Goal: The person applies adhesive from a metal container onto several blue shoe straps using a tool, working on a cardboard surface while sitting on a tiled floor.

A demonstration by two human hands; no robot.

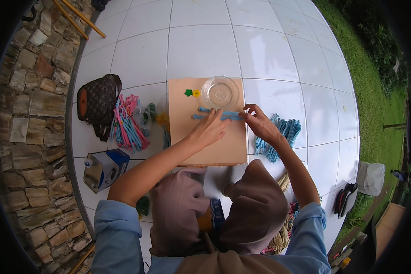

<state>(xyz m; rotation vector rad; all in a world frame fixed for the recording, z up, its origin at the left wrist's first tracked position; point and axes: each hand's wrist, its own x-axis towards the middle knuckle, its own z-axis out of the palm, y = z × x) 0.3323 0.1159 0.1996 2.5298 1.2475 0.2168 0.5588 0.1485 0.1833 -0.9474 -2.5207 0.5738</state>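
Two bare hands work over a tan rectangular board [205,148] in the head view. The left hand [210,127] lies across a pair of slender light-blue strips [197,117], its fingers touching them from above; whether it grips or only presses them cannot be told. The right hand [261,123] is bent, with its thumb and fingertips at the right ends of the strips; how firmly they close there is too small to tell. The strips lie roughly side by side across the board, their left ends sticking out past the left hand.

Just beyond the strips sits a round clear glass bowl [220,93], near the board's far right corner. Left of it lie a green flower-shaped piece [188,92] and a yellow flower-shaped piece [196,93], close together.

Right of the board, a bundle of light-blue strips [282,133] rests on the white tiled floor [269,55]. To the left are a heap of pink and blue strips [129,124], a dark brown patterned bag [96,106] touching it, and nearer the person, a rectangular can with a blue side [107,170].
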